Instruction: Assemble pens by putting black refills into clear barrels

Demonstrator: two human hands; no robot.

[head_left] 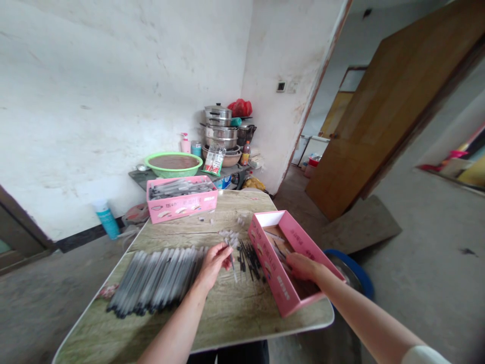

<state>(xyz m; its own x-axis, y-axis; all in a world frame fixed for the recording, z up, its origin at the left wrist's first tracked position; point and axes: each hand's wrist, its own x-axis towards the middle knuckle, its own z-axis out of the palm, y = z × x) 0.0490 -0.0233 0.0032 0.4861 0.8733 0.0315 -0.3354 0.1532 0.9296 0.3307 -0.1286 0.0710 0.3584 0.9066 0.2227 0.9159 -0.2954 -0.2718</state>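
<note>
My left hand (216, 262) is over the middle of the table, thumb and fingers closed on a slim pen part (232, 263) that points down. To its left lies a wide row of clear pen barrels (159, 278) with dark ends. Small clear caps (229, 235) are scattered just beyond the hand, and thin black pen pieces (248, 258) lie to its right. My right hand (303, 266) reaches into an open pink box (280, 296), beside a few pens (278, 247) on its floor. Its fingers look curled, but their tips and anything in them are hidden.
Another pink box (182, 205), full of pens, stands at the table's far left. Behind it, a low shelf carries a green basin (173, 164), stacked steel pots (220, 134) and bottles. A blue-rimmed tub (366, 278) is on the floor at the right, near an open wooden door (390, 96).
</note>
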